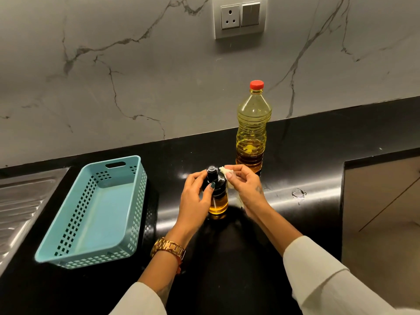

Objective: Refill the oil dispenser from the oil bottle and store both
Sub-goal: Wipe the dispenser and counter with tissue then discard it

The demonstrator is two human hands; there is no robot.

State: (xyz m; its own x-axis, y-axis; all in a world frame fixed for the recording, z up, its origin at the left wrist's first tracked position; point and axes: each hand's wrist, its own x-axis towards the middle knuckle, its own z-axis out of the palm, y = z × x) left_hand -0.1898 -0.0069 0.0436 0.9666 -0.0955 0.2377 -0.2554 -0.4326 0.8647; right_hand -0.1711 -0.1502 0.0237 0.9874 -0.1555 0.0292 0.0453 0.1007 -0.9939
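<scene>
The small oil dispenser (218, 201) stands upright on the black counter, with a black pump top and amber oil in its glass base. My left hand (196, 201) grips its black upper part from the left. My right hand (244, 187) pinches a crumpled white tissue (226, 172) against the dispenser's top from the right. Behind them the tall oil bottle (252, 128) stands upright, its red cap on, partly filled with yellow oil.
A light blue perforated basket (68, 253) sits on the counter to the left, beside a steel sink drainboard (20, 201). A small wet patch (299, 194) lies to the right. The counter (318, 155) ends at a rounded corner on the right. A wall socket (239, 17) is above.
</scene>
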